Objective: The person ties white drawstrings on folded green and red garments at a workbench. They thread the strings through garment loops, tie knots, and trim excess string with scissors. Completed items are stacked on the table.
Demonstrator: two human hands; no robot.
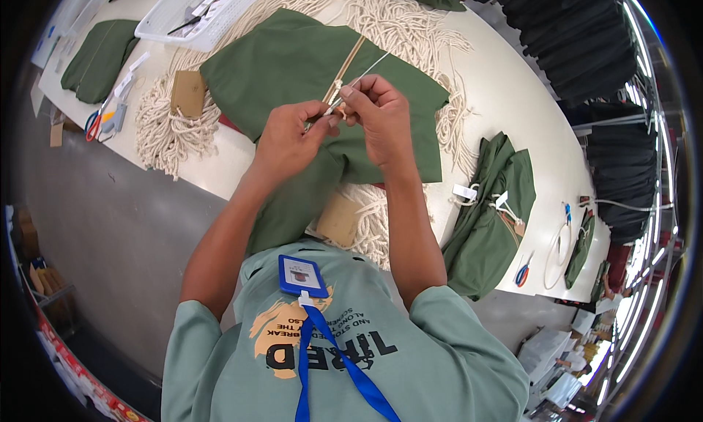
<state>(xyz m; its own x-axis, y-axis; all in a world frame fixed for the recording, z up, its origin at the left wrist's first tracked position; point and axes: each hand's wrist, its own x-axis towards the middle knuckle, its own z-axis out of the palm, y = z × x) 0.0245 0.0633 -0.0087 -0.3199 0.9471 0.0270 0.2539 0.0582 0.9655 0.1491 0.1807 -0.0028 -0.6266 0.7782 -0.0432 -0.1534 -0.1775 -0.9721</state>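
— Two hands up over the bench (pixel 505 92), meeting right above a green garment (pixel 307 70). What have they got?

— A thin white cord (pixel 370 65). The left hand (pixel 289 140) has its fingertips pinched together on the lower end, along with a small tan tag (pixel 338 108). The right hand (pixel 377 118) is closed on the cord just beside it, thumb and forefinger clamped.

— And the cord itself?

— Pale, slim, running up and to the right from the fingers, taut and straight across the cloth. Next to it a tan drawstring (pixel 348 63) lies slantwise on the garment.

— Describe the garment.

— Dull olive green, matte, spread flat and creased, one part hanging off the near edge of the bench toward the person.

— Around it?

— Heaps of cream rope (pixel 172 125) on the left and behind, more poking out under the cloth. A white basket (pixel 194 12) at the far edge. Folded green pieces (pixel 487 224) stacked on the right, with white tags. Scissors (pixel 95 123) with red and blue handles on the far left.

— And low in the picture?

— A blue badge (pixel 302 275) on a blue lanyard against a pale green shirt.
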